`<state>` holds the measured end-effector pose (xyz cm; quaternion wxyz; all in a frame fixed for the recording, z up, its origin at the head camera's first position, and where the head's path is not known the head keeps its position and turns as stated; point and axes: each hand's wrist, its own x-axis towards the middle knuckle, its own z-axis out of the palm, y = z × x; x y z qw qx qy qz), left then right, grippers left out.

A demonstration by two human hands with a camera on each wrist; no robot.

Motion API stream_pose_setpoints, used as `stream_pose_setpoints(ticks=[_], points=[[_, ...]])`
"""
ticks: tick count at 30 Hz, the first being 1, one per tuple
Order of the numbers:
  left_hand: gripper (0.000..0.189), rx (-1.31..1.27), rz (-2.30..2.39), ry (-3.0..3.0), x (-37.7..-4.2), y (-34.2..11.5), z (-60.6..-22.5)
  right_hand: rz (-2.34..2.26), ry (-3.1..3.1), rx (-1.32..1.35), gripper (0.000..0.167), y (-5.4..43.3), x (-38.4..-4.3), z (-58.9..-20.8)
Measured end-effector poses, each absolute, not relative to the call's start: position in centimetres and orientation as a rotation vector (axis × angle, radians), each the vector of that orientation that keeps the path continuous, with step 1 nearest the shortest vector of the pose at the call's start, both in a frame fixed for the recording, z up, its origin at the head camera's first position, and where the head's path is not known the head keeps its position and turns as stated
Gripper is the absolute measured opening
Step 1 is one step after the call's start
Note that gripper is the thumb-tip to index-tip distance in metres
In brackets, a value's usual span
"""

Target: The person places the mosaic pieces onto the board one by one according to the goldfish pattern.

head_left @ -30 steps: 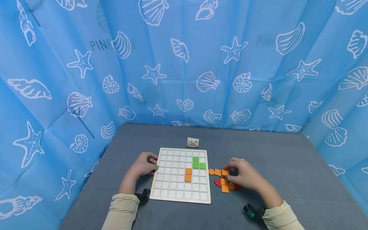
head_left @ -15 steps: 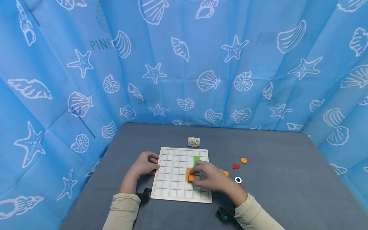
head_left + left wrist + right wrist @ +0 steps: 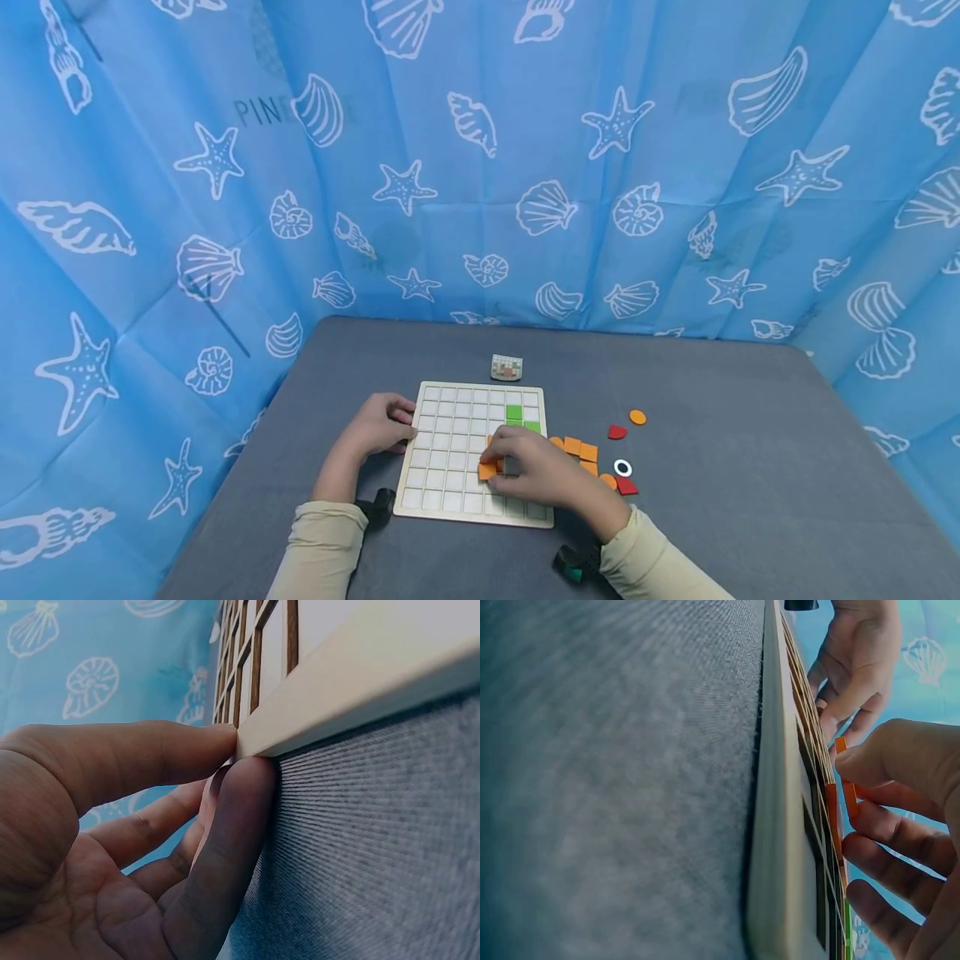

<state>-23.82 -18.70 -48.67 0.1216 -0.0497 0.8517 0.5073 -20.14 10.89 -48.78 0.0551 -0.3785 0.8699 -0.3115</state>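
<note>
A white wooden grid board (image 3: 450,467) lies on the grey table. My left hand (image 3: 401,429) holds the board's left edge between thumb and fingertip; in the left wrist view the left hand (image 3: 244,754) pinches the board (image 3: 352,675) at its rim. My right hand (image 3: 497,468) hovers over the board's lower middle, pinching an orange square tile (image 3: 487,472). In the right wrist view the orange tile (image 3: 842,776) stands on edge against the board (image 3: 776,825), held by thumb and fingers. Green tiles (image 3: 514,412) sit in the upper right cells.
Loose orange squares (image 3: 579,448), red pieces (image 3: 617,432), an orange disc (image 3: 637,417) and a white ring (image 3: 622,467) lie right of the board. A small pattern card (image 3: 506,367) lies behind it. Blue shell-print curtains surround the table (image 3: 750,433).
My right hand came from the loose pieces on the right to the board with an orange tile, then slid slightly down and left. The left hand stayed at the board's edge.
</note>
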Motion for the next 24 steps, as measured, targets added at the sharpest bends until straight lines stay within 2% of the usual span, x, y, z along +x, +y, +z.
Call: stream_pose_setpoints(ticks=[24], points=[[0.039,-0.162,1.489,2.495,-23.94,-18.57,-48.72,-0.925,2.613,-1.103,0.014,11.83,-19.36,-48.79]])
